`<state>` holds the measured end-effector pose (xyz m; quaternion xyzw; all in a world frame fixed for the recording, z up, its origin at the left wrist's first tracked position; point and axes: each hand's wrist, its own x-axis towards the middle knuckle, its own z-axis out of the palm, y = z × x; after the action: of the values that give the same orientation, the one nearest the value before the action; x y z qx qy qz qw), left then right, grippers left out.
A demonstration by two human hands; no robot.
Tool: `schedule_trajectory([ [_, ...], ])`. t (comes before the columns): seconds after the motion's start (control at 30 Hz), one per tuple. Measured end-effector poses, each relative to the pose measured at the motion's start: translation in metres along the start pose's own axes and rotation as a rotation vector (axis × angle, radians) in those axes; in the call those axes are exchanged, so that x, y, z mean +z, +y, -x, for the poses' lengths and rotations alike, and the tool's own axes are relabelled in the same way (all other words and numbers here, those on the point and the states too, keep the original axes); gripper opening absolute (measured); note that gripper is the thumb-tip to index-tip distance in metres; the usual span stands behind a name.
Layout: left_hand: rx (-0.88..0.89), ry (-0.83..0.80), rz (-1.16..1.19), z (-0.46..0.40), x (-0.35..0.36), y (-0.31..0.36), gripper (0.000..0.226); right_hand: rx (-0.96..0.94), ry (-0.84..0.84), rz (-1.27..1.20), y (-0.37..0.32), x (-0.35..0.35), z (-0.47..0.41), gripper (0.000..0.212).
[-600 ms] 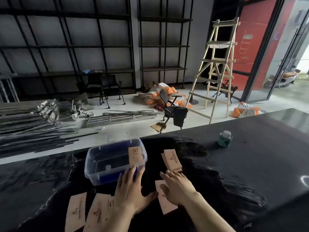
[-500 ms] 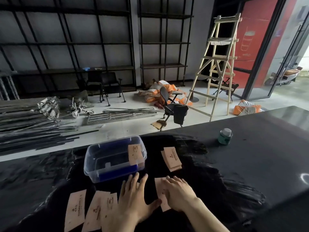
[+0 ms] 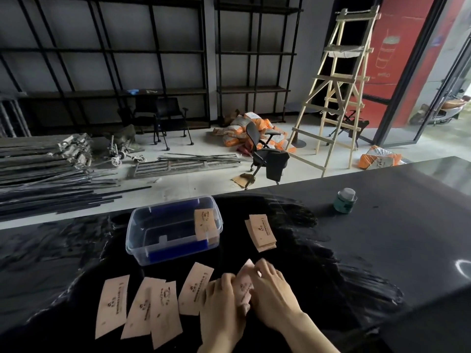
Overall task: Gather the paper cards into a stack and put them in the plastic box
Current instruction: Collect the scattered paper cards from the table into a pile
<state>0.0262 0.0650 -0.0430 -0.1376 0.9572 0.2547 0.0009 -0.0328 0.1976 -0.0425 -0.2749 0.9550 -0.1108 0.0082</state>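
Both my hands meet on one tan paper card (image 3: 245, 284) near the table's front edge. My left hand (image 3: 221, 309) pinches its left side and my right hand (image 3: 272, 294) covers its right side. Several more cards lie flat to the left: one beside my left hand (image 3: 195, 289), two overlapping (image 3: 155, 309), one at the far left (image 3: 112, 308). A small stack of cards (image 3: 262, 231) rests to the right of the clear plastic box (image 3: 142, 240). One card (image 3: 206, 224) leans inside the box at its right end.
The black table (image 3: 382, 250) carries a small green jar with a white lid (image 3: 344, 200) at the back right. Beyond the table's far edge are a floor with metal rods, chairs, a wooden ladder and orange sacks.
My left hand slid right off the cards it covered and joined my right hand on one card, now lifted at its far end. The view has tilted slightly.
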Motion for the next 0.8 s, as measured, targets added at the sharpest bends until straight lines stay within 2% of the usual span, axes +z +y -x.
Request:
schedule_trajectory([
  [0.07,0.048,-0.021,0.071,-0.005,-0.009,-0.001,0.052,-0.052,0.098,-0.014,0.001,0.001,0.0,0.081],
  [0.2,0.173,-0.045,0.17,-0.006,-0.019,-0.018,0.038,-0.194,0.109,0.034,0.002,0.013,0.001,0.074],
  [0.23,0.172,0.005,0.194,-0.005,-0.019,-0.025,0.03,-0.196,0.107,0.066,0.003,0.016,0.001,0.073],
  [0.3,0.101,0.236,0.173,-0.004,-0.023,-0.04,0.017,-0.185,0.111,0.107,0.003,0.022,0.0,0.075],
  [0.33,0.035,0.326,0.124,-0.004,-0.027,-0.048,0.018,-0.184,0.112,0.113,0.003,0.024,-0.001,0.077],
  [0.37,-0.058,0.34,0.036,-0.006,-0.029,-0.056,0.03,-0.186,0.122,0.119,0.002,0.025,-0.002,0.078],
  [0.43,-0.183,0.203,-0.183,-0.01,-0.035,-0.066,0.062,-0.187,0.15,0.134,0.002,0.024,-0.003,0.075],
  [0.5,-0.139,0.104,-0.27,-0.014,-0.041,-0.067,0.07,-0.185,0.151,0.146,0.002,0.022,-0.005,0.072],
  [0.63,-0.046,0.047,-0.171,-0.028,-0.05,-0.054,0.073,-0.195,0.131,0.134,0.002,0.024,-0.007,0.074],
  [0.73,0.03,0.021,0.113,-0.045,-0.053,-0.048,0.054,-0.2,0.157,0.144,0.003,0.024,-0.005,0.073],
  [0.8,0.119,-0.02,0.22,-0.05,-0.054,-0.04,0.041,-0.171,0.194,0.128,0.002,0.026,-0.004,0.071],
])
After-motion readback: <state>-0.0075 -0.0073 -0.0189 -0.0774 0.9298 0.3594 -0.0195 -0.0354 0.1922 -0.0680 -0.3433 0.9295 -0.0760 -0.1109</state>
